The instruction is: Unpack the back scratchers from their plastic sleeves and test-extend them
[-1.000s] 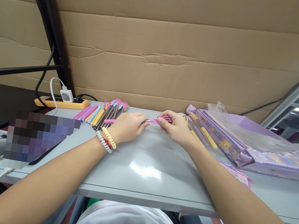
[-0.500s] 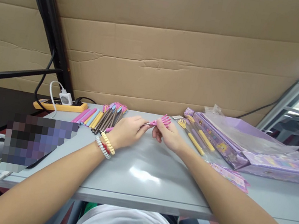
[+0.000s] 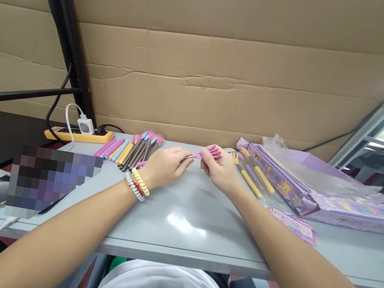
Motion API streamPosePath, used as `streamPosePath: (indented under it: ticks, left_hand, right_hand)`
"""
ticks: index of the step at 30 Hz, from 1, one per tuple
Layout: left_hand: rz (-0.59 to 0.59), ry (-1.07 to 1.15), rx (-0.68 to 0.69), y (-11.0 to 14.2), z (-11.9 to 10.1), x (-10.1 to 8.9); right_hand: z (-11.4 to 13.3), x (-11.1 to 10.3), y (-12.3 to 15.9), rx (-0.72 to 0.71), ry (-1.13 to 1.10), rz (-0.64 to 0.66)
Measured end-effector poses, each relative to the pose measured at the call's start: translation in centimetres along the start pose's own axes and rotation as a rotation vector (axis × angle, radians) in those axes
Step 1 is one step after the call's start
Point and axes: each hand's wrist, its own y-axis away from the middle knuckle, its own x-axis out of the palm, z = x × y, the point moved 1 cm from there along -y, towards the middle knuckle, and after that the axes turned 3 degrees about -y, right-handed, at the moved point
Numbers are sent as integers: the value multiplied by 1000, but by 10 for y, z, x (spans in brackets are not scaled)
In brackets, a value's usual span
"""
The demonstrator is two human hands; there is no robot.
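Both hands meet at the far middle of the grey table. My left hand, with bead bracelets on the wrist, is closed around the metal shaft of a pink back scratcher. My right hand pinches the pink claw-shaped head of the same scratcher. Just left of my left hand lies a pile of back scratchers with pink, blue and yellow grips. A yellow back scratcher lies just right of my right hand.
A purple printed box with clear plastic wrap lies at the right. A yellow power strip with a white charger sits at the back left. A dark tablet-like object and white cables lie at the left edge. Cardboard sheets stand behind the table.
My right hand's fingers have shifted back over the pink head, which stuck out freely half a second ago. Both hands stay at the same spot.
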Motion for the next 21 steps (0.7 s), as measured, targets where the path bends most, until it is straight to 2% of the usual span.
streamPosePath:
  ticks: [8, 13, 18, 21]
  left_hand:
    - [39, 11, -23, -1, -1, -1]
    - [112, -6, -26, -5, -4, -4]
    - [154, -105, -37, -11, -10, -7]
    - [188, -191, -72, -12, -8, -13]
  right_hand:
    - [-1, -4, 1, -93, 177, -67]
    - [4, -5, 0, -195, 402, -196]
    - [11, -8, -7, -183, 501, -278]
    - [15, -25, -14, -150, 458, -366]
